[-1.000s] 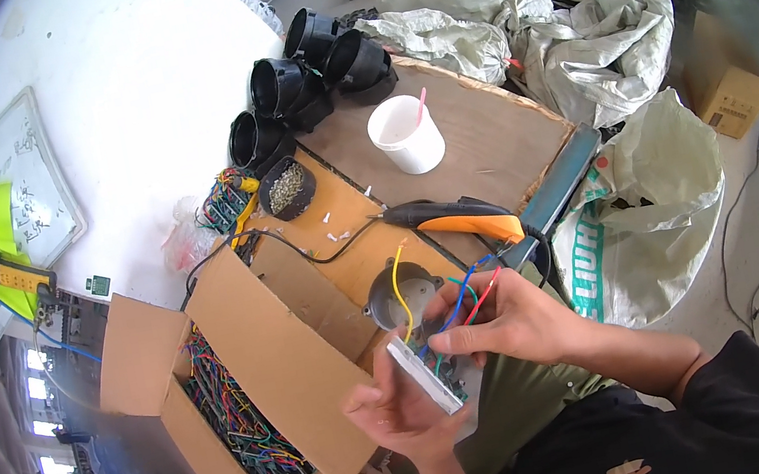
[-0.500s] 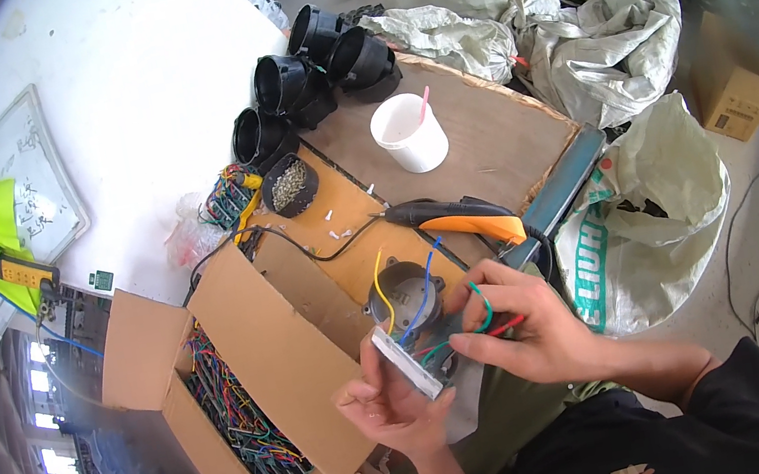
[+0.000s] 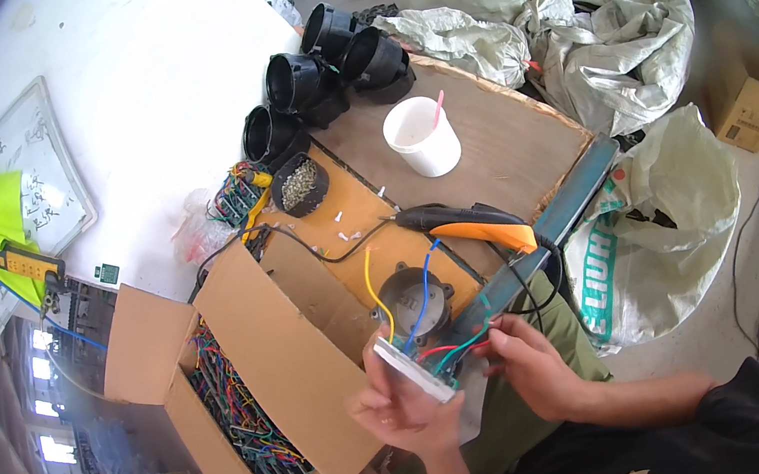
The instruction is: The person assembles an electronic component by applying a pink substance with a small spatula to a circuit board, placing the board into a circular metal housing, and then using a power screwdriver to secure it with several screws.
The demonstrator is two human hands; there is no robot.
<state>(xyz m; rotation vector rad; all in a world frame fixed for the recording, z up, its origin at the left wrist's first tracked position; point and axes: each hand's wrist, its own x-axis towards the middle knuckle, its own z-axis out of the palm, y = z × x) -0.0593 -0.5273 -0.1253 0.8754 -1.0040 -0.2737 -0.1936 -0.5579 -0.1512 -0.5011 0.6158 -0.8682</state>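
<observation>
Brown board covers the far part of the workbench [image 3: 510, 143], on a pale workshop floor, and the hands work just off its near edge. The left hand [image 3: 411, 406] grips a pale flat block [image 3: 415, 370] on edge, fingers at its upper end and thumb at its lower, probably to leave its wired side open to the other hand. The right hand [image 3: 537, 370] has its fingertips drawn narrow, seemingly pinching the red wire [image 3: 435, 351] and the green wire [image 3: 466, 351] near their ends; blur hides the exact grip. Drawing these two aside likely separates them from the yellow wire [image 3: 371, 284] and the blue wire [image 3: 426, 292], which stand up loose from the block.

Just beyond sits a grey round metal cup [image 3: 395, 282], then an orange and black hand tool [image 3: 479, 224], with its cord trailing. At the left, a cardboard box [image 3: 260, 334] of wired parts stands within easy reach, presumably for picking from. Farther back are a small bowl [image 3: 305, 207] of metal bits, a white tub [image 3: 431, 155] and black pots [image 3: 297, 84].

Compared with half a second ago, the right hand is lower, and the green wire, looped upward then, now stretches sideways beside the red one.
</observation>
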